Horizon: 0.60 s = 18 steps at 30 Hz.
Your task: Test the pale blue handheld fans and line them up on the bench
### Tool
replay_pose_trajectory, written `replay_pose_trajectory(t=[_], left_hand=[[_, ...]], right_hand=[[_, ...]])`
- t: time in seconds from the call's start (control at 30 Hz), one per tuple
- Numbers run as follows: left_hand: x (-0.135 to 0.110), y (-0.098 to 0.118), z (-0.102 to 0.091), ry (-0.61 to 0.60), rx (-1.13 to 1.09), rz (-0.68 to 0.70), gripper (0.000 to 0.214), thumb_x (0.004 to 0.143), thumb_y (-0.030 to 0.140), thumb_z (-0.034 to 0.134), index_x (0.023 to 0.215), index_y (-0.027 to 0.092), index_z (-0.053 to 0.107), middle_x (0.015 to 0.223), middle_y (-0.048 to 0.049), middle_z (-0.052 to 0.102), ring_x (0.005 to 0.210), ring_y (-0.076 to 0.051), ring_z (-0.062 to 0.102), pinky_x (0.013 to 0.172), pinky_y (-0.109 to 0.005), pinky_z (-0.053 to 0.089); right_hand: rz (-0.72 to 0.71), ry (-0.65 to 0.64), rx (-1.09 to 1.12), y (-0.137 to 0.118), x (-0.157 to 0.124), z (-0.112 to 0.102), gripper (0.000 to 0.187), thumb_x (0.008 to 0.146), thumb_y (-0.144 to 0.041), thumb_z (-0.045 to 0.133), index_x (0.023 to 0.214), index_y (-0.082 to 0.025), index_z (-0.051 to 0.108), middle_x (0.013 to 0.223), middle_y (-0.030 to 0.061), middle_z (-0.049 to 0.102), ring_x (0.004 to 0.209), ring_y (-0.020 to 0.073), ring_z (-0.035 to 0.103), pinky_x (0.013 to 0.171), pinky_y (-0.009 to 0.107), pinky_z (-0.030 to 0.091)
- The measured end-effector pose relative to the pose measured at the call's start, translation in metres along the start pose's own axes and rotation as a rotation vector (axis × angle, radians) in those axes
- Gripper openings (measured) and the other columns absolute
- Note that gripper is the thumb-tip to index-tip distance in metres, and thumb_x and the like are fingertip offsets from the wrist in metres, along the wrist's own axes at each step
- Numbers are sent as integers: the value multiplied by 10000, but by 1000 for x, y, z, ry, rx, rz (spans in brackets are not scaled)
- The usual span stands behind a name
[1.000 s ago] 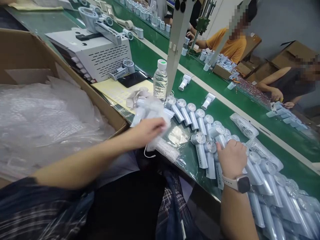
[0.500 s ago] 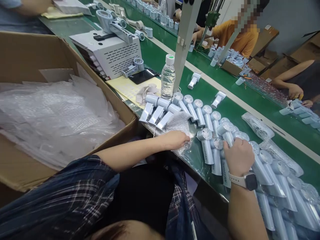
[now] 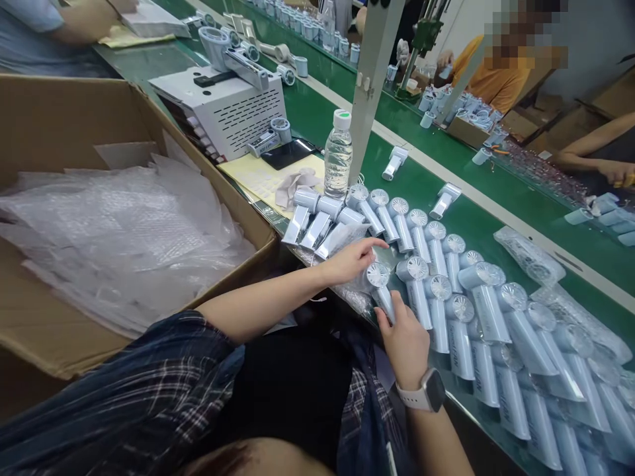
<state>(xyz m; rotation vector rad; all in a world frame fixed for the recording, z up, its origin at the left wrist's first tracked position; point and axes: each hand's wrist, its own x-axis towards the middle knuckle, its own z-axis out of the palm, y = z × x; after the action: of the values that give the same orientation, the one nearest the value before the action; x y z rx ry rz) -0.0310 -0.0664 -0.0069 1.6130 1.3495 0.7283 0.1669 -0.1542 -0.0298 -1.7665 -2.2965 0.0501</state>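
My right hand grips a small pale-blue handheld fan by its handle, the round grille end pointing away from me. Just left of that fan, my left hand is at a clear bubble-wrap bag on the table edge, index finger stretched forward and the other fingers curled on the plastic. Part of the bag is hidden under this hand. Several like fans lie in overlapping rows to the right. Three fans with shiny handle sides lie beyond my left hand.
A cardboard box of flat bubble-wrap bags stands at left. Behind are a white vented case, a phone, a water bottle and a metal post. Wrapped fans lie on the green belt. Other people work across it.
My right hand has drawn a fan from the rows leftward and toward me, up to the bag. My left index finger has stretched forward at the bag. The view has shifted slightly.
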Motion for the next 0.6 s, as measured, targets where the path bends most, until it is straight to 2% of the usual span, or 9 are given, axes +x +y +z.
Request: replay_pose_trajectory(t=[0.1, 0.17, 0.23, 0.33, 0.4, 0.47, 0.5, 0.53, 0.6], left_hand=[[-22, 26, -1, -128, 423, 298, 500, 950, 108, 484, 1432, 235, 517, 984, -59, 691, 868, -202, 657, 777, -298, 498], [-37, 43, 0, -225, 644, 500, 504, 939, 88, 513, 1427, 215, 514, 993, -69, 701, 885, -221, 664, 730, -294, 481], [-49, 55, -1, -225, 809, 626, 458, 954, 87, 504, 1403, 180, 519, 924, -74, 691, 834, -223, 650, 655, -298, 451], [-61, 67, -11, -106, 906, 667, 421, 970, 92, 482, 1386, 155, 497, 863, -69, 667, 772, -211, 621, 602, -305, 424], [-66, 74, -20, -50, 808, 703, 432, 980, 118, 490, 1408, 171, 450, 863, -50, 665, 765, -194, 617, 621, -293, 444], [-72, 82, -29, 2, 566, 758, 454, 998, 122, 461, 1437, 215, 394, 788, 7, 634, 698, -153, 597, 637, -261, 465], [-74, 87, -33, 41, 409, 785, 457, 1004, 120, 446, 1441, 237, 378, 750, 33, 606, 656, -129, 579, 638, -241, 471], [-75, 90, -37, 90, 252, 808, 451, 1008, 119, 437, 1435, 252, 375, 721, 50, 575, 617, -107, 558, 628, -222, 471], [-74, 94, -45, 201, 7, 832, 414, 1010, 138, 453, 1403, 257, 406, 712, 59, 538, 582, -83, 530, 600, -202, 460]], right_hand=[[-89, -3, -51, -9, 3, -15, 390, 1033, -364, 456, 1253, -138, 685, 761, 98, 681, 565, 209, 617, 508, 301, 361], [-50, -7, 98, -11, 9, -25, 367, 1021, -403, 465, 1113, -149, 713, 758, 101, 675, 556, 196, 593, 521, 302, 376], [105, -33, 410, -6, 16, -35, 394, 981, -518, 510, 961, -166, 687, 698, 74, 656, 531, 186, 571, 504, 294, 398], [329, -184, 1085, 4, 21, -50, 474, 908, -670, 555, 892, -198, 597, 643, 30, 630, 454, 157, 524, 389, 255, 345], [266, -386, 1453, 4, 18, -62, 535, 873, -707, 596, 1035, -197, 594, 706, 31, 666, 428, 140, 523, 345, 233, 314], [76, -547, 1524, -3, 15, -74, 644, 806, -673, 721, 1228, -209, 578, 775, 32, 701, 460, 147, 574, 362, 236, 374], [-4, -539, 1441, -8, 16, -80, 640, 787, -629, 770, 1244, -217, 594, 770, 25, 704, 482, 152, 595, 392, 246, 417], [-55, -469, 1315, -13, 17, -86, 543, 802, -577, 782, 1187, -222, 638, 743, 17, 702, 499, 156, 606, 424, 257, 448], [-74, -214, 1055, -17, 26, -102, 262, 900, -478, 707, 954, -222, 704, 665, 10, 678, 513, 158, 602, 474, 276, 472]])
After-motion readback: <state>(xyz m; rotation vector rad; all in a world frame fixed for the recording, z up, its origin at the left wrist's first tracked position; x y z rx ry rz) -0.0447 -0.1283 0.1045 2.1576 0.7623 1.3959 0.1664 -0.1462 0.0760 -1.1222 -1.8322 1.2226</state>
